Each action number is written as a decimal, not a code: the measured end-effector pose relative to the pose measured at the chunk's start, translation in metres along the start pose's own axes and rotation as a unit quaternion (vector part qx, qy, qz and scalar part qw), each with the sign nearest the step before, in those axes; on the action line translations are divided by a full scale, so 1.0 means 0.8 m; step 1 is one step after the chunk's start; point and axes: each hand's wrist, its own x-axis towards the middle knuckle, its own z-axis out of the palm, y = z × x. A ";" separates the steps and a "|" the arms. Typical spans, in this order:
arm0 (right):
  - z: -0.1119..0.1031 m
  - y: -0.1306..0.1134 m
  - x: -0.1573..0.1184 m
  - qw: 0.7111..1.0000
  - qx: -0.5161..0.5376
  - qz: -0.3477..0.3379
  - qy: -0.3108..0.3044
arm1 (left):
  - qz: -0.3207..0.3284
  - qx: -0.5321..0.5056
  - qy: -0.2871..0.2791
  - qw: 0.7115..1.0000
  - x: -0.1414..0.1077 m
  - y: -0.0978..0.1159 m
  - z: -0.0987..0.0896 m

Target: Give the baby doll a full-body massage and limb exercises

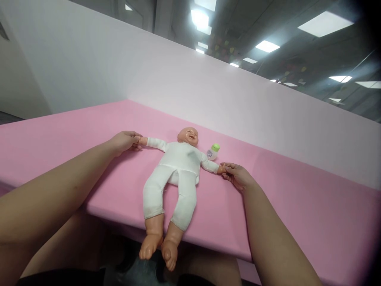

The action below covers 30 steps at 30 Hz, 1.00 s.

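Note:
A baby doll with a white cloth body lies on its back on the pink table. Its head points to the far side, and its bare feet hang past the near edge. Both doll arms are stretched out sideways. My left hand is closed around the doll's hand on the left. On the other side, my right hand pinches the doll's other hand between thumb and fingers. Close to the doll's shoulder on the right lies a small clear bottle with a light green cap, touched by neither hand.
A white partition rises behind the table's far edge and runs along its length. Below the near edge, my legs are partly visible under the doll's feet. Ceiling lights shine beyond the partition.

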 end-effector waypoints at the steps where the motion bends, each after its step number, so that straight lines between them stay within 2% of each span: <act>1: -0.002 0.001 0.000 1.000 0.000 0.000 -0.005 | 0.006 0.007 -0.004 1.000 -0.001 0.000 0.000; 6: -0.006 0.002 0.000 1.000 0.000 -0.002 -0.022 | 0.033 0.019 -0.027 0.999 -0.011 0.006 0.002; 12: 0.002 -0.003 -0.005 0.999 -0.035 -0.014 -0.038 | 0.046 0.026 -0.028 0.998 -0.011 0.007 0.002; 22: 0.004 -0.002 -0.002 0.997 -0.074 -0.010 -0.017 | 0.037 0.065 -0.012 0.997 -0.013 0.011 0.003; 30: 0.007 0.001 0.003 0.998 -0.049 -0.018 0.018 | 0.030 0.026 -0.003 0.999 -0.015 0.012 0.006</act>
